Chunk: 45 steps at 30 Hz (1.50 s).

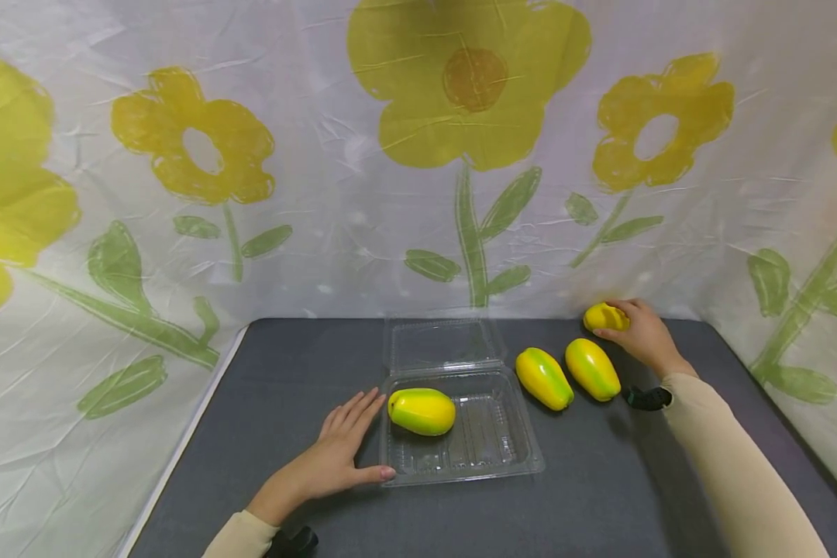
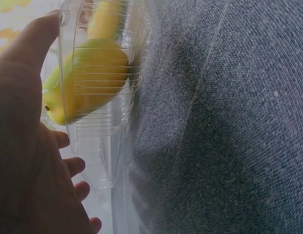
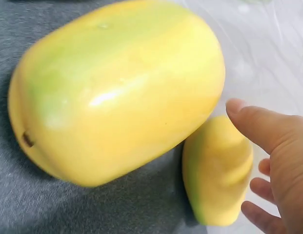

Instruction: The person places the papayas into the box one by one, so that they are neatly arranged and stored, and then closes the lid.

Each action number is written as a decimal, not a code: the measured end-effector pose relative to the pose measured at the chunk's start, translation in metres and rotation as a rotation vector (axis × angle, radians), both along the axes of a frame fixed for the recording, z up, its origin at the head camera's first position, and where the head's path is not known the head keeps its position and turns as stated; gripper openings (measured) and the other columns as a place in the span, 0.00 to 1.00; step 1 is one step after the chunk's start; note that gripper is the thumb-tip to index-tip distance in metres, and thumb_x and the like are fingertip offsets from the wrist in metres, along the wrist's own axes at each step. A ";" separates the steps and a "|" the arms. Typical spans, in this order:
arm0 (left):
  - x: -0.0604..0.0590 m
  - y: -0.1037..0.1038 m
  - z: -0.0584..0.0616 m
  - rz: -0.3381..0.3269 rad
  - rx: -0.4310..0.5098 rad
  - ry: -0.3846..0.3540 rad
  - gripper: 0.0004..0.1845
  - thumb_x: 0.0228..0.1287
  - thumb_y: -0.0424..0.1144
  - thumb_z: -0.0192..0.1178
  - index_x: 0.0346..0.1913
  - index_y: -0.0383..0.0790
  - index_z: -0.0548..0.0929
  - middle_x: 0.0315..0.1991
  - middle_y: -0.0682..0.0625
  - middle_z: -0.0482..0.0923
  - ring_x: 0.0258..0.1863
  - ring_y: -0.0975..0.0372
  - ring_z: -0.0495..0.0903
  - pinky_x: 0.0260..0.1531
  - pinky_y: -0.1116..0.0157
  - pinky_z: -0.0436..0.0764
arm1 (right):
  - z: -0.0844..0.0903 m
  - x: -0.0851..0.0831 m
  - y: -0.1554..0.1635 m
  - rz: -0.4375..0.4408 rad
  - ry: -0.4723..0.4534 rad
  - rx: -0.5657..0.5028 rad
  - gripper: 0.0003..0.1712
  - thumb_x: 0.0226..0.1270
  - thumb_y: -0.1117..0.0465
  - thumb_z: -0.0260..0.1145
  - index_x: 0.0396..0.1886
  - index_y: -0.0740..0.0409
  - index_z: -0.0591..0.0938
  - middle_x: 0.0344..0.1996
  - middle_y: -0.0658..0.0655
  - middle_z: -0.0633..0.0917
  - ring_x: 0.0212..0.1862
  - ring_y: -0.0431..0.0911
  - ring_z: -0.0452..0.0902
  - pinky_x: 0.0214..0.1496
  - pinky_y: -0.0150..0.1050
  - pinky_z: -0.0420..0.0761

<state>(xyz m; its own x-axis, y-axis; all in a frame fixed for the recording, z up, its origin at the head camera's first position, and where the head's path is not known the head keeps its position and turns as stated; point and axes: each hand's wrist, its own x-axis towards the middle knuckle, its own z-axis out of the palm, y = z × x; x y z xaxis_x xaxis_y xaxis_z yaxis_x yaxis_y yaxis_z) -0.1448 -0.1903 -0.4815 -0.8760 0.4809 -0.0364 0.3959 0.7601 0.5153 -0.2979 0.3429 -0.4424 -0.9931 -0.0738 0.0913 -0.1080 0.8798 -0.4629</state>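
with the left hand (image 1: 335, 457) flat and spread beside the clear tray (image 1: 505, 465), the right hand (image 1: 638, 333) should curl snugly round the far mango (image 1: 603, 317) at the table's back edge.

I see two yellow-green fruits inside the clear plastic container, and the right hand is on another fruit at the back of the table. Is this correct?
Not quite. The head view shows only one yellow-green fruit inside the clear plastic container. The rest holds: the right hand is on another fruit at the back of the table.
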 end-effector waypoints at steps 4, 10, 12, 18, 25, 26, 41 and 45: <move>0.000 0.001 0.000 -0.002 -0.004 0.003 0.59 0.55 0.72 0.62 0.81 0.51 0.44 0.82 0.47 0.39 0.81 0.44 0.42 0.71 0.32 0.42 | -0.005 -0.005 0.003 0.001 0.015 0.010 0.42 0.67 0.47 0.68 0.73 0.65 0.65 0.64 0.75 0.67 0.63 0.72 0.63 0.64 0.71 0.63; 0.001 0.000 0.001 -0.003 -0.004 0.022 0.58 0.56 0.71 0.62 0.81 0.49 0.45 0.82 0.45 0.41 0.80 0.42 0.43 0.71 0.31 0.44 | -0.009 -0.006 0.004 0.006 0.041 0.044 0.41 0.66 0.50 0.69 0.72 0.66 0.67 0.60 0.74 0.68 0.59 0.71 0.63 0.59 0.70 0.67; 0.001 0.000 0.001 -0.003 -0.004 0.027 0.58 0.56 0.71 0.62 0.81 0.49 0.45 0.82 0.45 0.41 0.80 0.42 0.44 0.70 0.30 0.44 | -0.009 -0.006 0.005 0.006 0.041 0.053 0.41 0.66 0.50 0.69 0.72 0.65 0.67 0.59 0.74 0.68 0.58 0.70 0.63 0.56 0.69 0.68; 0.001 0.000 0.000 -0.001 -0.010 0.017 0.58 0.56 0.70 0.62 0.81 0.51 0.44 0.82 0.46 0.40 0.80 0.43 0.42 0.71 0.31 0.43 | -0.009 -0.003 0.005 -0.009 0.039 0.056 0.40 0.66 0.48 0.69 0.71 0.63 0.69 0.60 0.75 0.67 0.60 0.71 0.62 0.56 0.71 0.68; 0.001 0.000 -0.001 -0.005 -0.006 0.024 0.58 0.55 0.71 0.62 0.81 0.50 0.45 0.82 0.44 0.42 0.80 0.42 0.43 0.70 0.30 0.44 | -0.014 0.000 0.007 -0.042 0.065 0.031 0.37 0.66 0.44 0.68 0.65 0.63 0.71 0.65 0.75 0.68 0.64 0.73 0.61 0.61 0.72 0.64; 0.001 0.000 0.000 -0.004 -0.007 0.026 0.58 0.55 0.71 0.62 0.81 0.50 0.45 0.82 0.44 0.42 0.80 0.42 0.43 0.70 0.30 0.45 | -0.015 0.001 0.007 -0.049 0.074 0.029 0.36 0.66 0.44 0.68 0.64 0.64 0.72 0.64 0.75 0.68 0.63 0.73 0.62 0.60 0.72 0.65; 0.002 0.000 0.001 -0.008 -0.006 0.055 0.58 0.55 0.71 0.62 0.80 0.49 0.47 0.81 0.44 0.43 0.79 0.40 0.45 0.69 0.29 0.47 | -0.018 0.012 0.022 -0.101 0.168 0.006 0.30 0.64 0.55 0.71 0.55 0.72 0.72 0.56 0.76 0.72 0.53 0.69 0.70 0.53 0.66 0.70; 0.001 -0.001 0.000 -0.011 -0.007 0.060 0.57 0.56 0.70 0.62 0.80 0.49 0.47 0.81 0.44 0.43 0.79 0.40 0.46 0.69 0.29 0.48 | -0.022 0.013 0.030 -0.103 0.156 0.008 0.34 0.66 0.53 0.69 0.62 0.72 0.70 0.60 0.77 0.70 0.56 0.70 0.69 0.57 0.68 0.68</move>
